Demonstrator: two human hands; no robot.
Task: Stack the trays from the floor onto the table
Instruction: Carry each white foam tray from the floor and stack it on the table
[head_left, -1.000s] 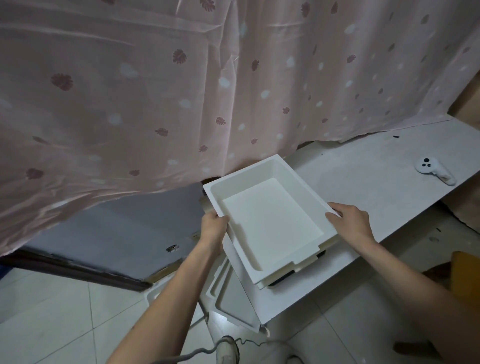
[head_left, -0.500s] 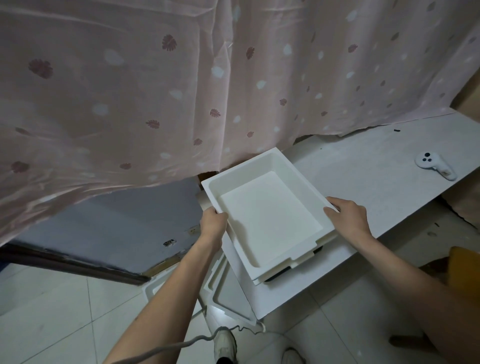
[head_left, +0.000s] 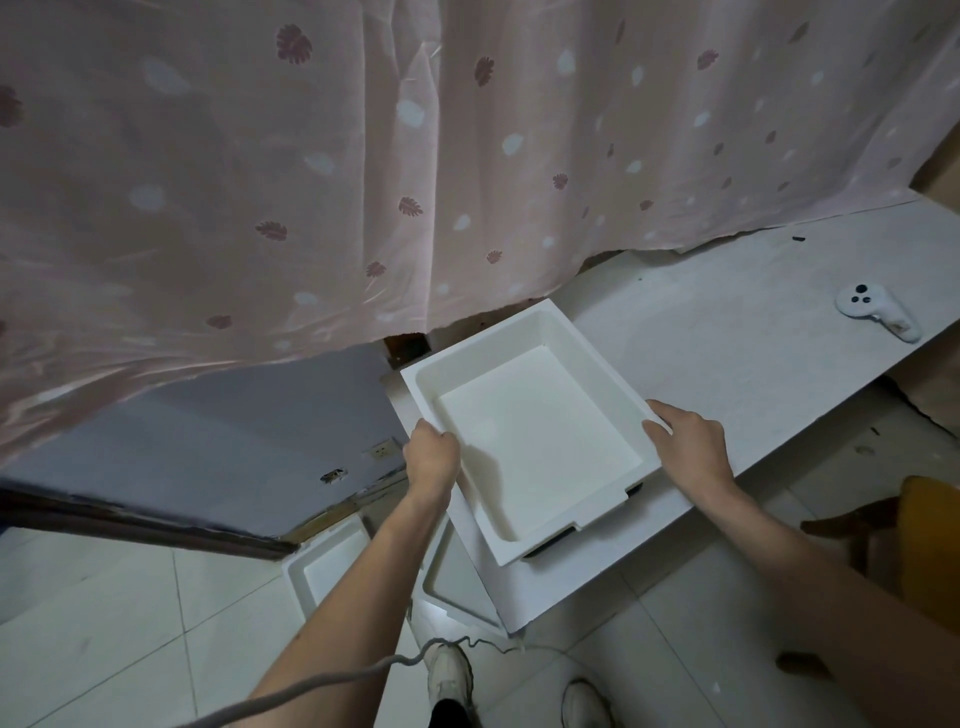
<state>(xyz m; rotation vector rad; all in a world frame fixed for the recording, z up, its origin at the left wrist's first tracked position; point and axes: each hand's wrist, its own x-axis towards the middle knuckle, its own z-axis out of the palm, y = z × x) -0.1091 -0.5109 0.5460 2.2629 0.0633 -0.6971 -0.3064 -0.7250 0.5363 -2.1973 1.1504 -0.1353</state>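
Observation:
A white rectangular tray (head_left: 535, 436) rests on the left end of the white table (head_left: 727, 332), with a dark object partly showing under its near edge. My left hand (head_left: 430, 457) grips the tray's left rim. My right hand (head_left: 691, 441) holds the right rim, fingers curled over its edge. Two more white trays lie on the floor below the table end: one (head_left: 327, 566) left of my left forearm, the other (head_left: 457, 582) partly hidden under the table's corner.
A white handheld controller (head_left: 878, 312) lies at the table's far right. A pink patterned curtain (head_left: 363, 156) hangs behind. A yellow chair (head_left: 924, 540) stands at the right. My shoes (head_left: 449, 675) and a grey cable (head_left: 363, 675) are on the tiled floor.
The tray has shifted slightly further onto the table and toward the curtain, both hands still on its rims. The view has dropped a little.

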